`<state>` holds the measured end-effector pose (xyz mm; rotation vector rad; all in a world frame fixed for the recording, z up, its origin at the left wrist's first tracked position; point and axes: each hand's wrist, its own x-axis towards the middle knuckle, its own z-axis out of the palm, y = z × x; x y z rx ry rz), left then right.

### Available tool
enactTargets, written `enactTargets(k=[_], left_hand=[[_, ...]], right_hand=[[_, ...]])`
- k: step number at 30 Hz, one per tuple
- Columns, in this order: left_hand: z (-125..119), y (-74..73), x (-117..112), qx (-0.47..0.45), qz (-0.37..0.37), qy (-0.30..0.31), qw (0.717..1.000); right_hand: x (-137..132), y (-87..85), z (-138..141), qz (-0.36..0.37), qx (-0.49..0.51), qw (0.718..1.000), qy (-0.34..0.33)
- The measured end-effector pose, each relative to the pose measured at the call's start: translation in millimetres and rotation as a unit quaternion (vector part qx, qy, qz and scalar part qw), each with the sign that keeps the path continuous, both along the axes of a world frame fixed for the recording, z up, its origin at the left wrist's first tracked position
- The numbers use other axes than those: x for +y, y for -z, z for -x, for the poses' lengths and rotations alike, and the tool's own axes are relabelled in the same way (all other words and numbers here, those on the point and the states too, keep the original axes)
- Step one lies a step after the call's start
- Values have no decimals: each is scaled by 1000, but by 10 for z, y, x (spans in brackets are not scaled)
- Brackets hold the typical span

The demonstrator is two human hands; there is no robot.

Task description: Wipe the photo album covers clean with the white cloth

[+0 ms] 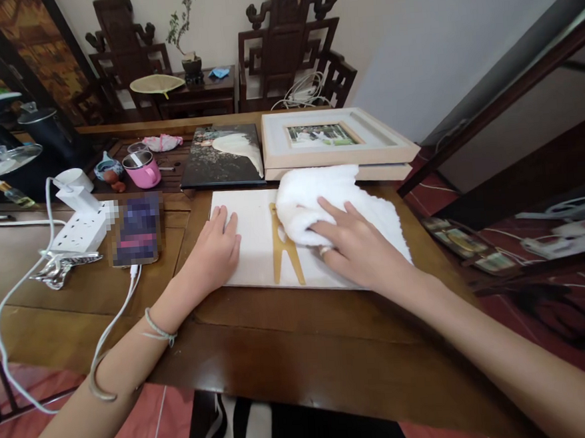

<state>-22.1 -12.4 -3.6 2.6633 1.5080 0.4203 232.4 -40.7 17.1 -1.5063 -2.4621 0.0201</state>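
A flat pale board (249, 249) lies on the wooden table, with a tan, A-shaped piece (277, 247) on its face. My left hand (217, 246) rests flat on the board's left edge, fingers stretched out. A bunched white towel (304, 201) covers much of the board's right side and hangs past its upper right corner. My right hand (351, 241) presses on this towel, its fingers partly sunk into the folds and gripping it. The towel hides the upper end of the A-shaped piece in part.
Behind the board stand a pale picture frame (387, 139) stacked on another and a dark picture (203, 165) of a white figure. To the left are a pink mug (144, 174), a power strip (85, 227), a phone (137, 230) on a cable, and a lidded pot (13, 162).
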Motion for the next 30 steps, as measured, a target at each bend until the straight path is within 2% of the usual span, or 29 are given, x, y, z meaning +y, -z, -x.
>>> enactTargets(k=[3, 5, 8, 13, 16, 19, 21, 26, 30], left_hand=[[-25, -28, -11, 10, 10, -1, 1000], [-33, -36, -4, 14, 12, -1, 1000], [-36, -27, 21, 16, 9, 0, 1000], [-19, 1, 62, 1, -12, 3, 1000], [-2, 7, 73, -8, -17, 5, 1000], [8, 2, 69, -10, -14, 7, 1000], [7, -5, 58, -8, -8, 5, 1000], [-4, -8, 28, -10, -1, 4, 1000], [-13, -8, 18, -9, -2, 9, 1000]], right_hand=[[114, -52, 184, 24, -13, 998, 63], [63, -83, 273, 26, -16, 998, 63], [-197, -90, 320, 10, -6, 1000, 16], [-775, -44, 286, -25, 53, 993, -104], [-889, -42, 224, -24, 66, 983, -169], [-753, -54, 133, -3, 67, 975, -210], [-583, -53, 90, -7, 73, 975, -212], [-134, -23, 168, -26, 49, 987, -152], [76, -13, 320, -26, 45, 995, -89]])
